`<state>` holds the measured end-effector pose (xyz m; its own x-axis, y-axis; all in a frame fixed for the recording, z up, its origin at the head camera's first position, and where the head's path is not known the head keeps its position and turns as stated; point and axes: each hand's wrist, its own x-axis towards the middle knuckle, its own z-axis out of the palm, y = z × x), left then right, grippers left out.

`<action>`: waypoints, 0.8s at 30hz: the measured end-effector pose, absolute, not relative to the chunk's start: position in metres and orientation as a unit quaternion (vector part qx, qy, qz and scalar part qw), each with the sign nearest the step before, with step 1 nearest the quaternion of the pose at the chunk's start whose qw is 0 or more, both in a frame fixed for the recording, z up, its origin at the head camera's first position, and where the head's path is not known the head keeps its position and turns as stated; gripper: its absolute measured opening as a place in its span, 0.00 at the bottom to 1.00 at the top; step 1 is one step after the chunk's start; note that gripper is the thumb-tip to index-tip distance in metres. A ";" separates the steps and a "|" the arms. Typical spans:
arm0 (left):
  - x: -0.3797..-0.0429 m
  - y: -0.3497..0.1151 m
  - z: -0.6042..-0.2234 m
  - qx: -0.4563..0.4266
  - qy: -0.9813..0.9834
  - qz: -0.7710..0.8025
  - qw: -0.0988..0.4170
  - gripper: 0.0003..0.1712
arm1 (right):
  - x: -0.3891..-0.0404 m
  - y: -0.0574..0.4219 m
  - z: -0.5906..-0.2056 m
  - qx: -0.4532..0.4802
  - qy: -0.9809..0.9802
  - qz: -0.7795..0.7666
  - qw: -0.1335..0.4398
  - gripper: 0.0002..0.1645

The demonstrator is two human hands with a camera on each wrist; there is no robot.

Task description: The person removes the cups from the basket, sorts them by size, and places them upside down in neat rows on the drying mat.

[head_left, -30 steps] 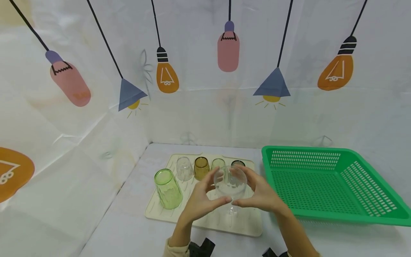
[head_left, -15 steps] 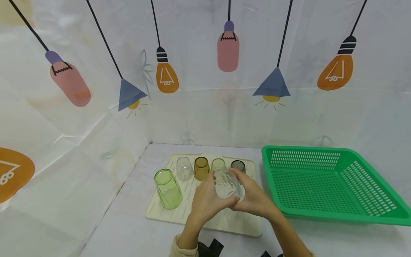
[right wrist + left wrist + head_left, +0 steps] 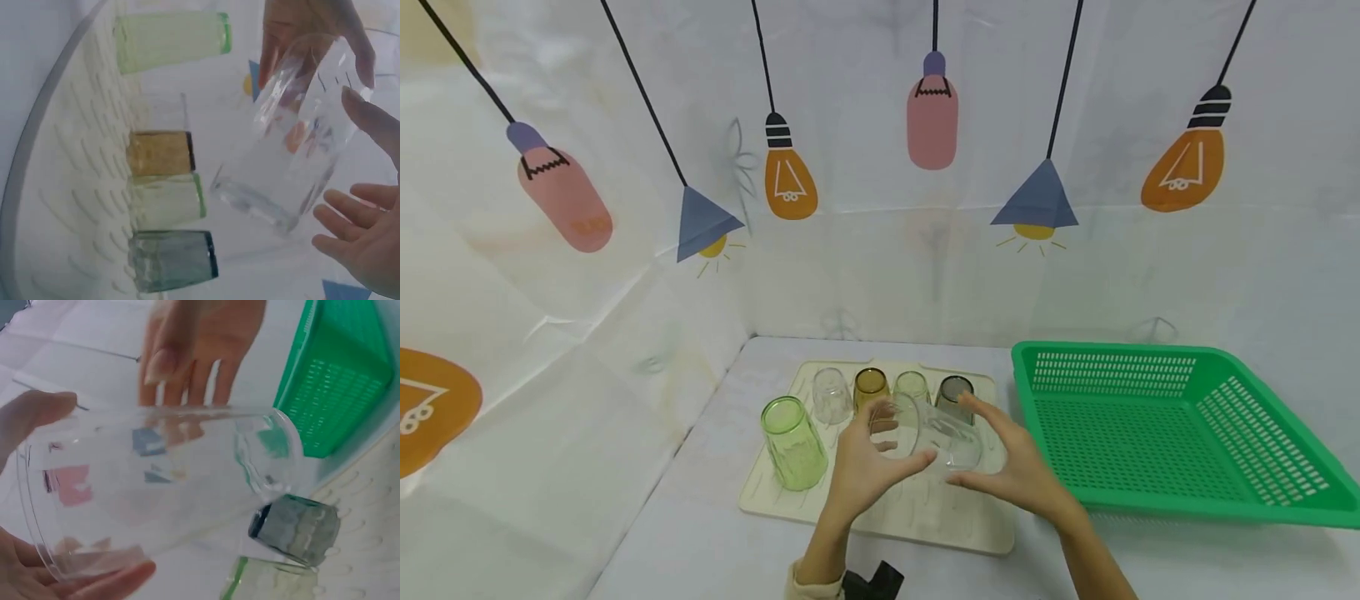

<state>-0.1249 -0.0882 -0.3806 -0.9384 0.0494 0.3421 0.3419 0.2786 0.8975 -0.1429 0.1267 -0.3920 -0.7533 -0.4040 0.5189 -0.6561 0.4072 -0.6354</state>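
Observation:
A clear drinking glass [image 3: 951, 435] is held tilted on its side above the cream ridged drying mat [image 3: 955, 532]. My left hand [image 3: 857, 471] grips it near the wide rim, thumb on one side and fingers on the other, as the left wrist view shows. Beside the base end, my right hand [image 3: 1018, 467] is spread with thumb and fingers apart. In the right wrist view, the right hand's fingers [image 3: 350, 215] stand off the glass. Behind it on the mat are a dark grey glass [image 3: 957, 392] and a small pale green glass [image 3: 913, 384].
An amber glass [image 3: 870, 387] and a small clear glass [image 3: 831, 396] continue the back row on the mat. A tall green glass [image 3: 793, 446] stands at the mat's left. To the right sits a green perforated plastic basket [image 3: 1217, 500]. Printed white sheeting [image 3: 880, 275] rises behind the table.
The clear glass has turned from mouth-up to lying sideways, its base pointing right. My right hand has come off it and spread to the right; my left hand still holds it.

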 end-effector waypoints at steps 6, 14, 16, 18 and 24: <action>-0.126 -0.104 -0.387 -0.125 -0.710 -0.685 0.104 0.38 | -0.142 0.148 -0.406 0.258 -0.809 0.506 0.149 0.53; -0.127 -0.110 -0.397 -0.118 -0.580 -0.805 0.035 0.41 | -0.146 0.144 -0.418 0.263 -0.707 0.645 0.116 0.57; -0.128 -0.108 -0.399 -0.135 -0.550 -0.824 0.019 0.41 | -0.146 0.139 -0.419 0.260 -0.682 0.678 0.083 0.59; -0.129 -0.106 -0.401 -0.151 -0.522 -0.839 0.004 0.39 | -0.146 0.134 -0.420 0.263 -0.655 0.707 0.050 0.61; -0.131 -0.098 -0.408 -0.182 -0.478 -0.859 -0.024 0.30 | -0.144 0.119 -0.420 0.291 -0.549 0.783 0.032 0.51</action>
<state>-0.1311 -0.0983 -0.4079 -0.9326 0.2148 0.2901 0.1330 -0.5427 0.8293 -0.1437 0.1193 -0.4196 -0.8286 -0.2691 0.4909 -0.3700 -0.3948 -0.8410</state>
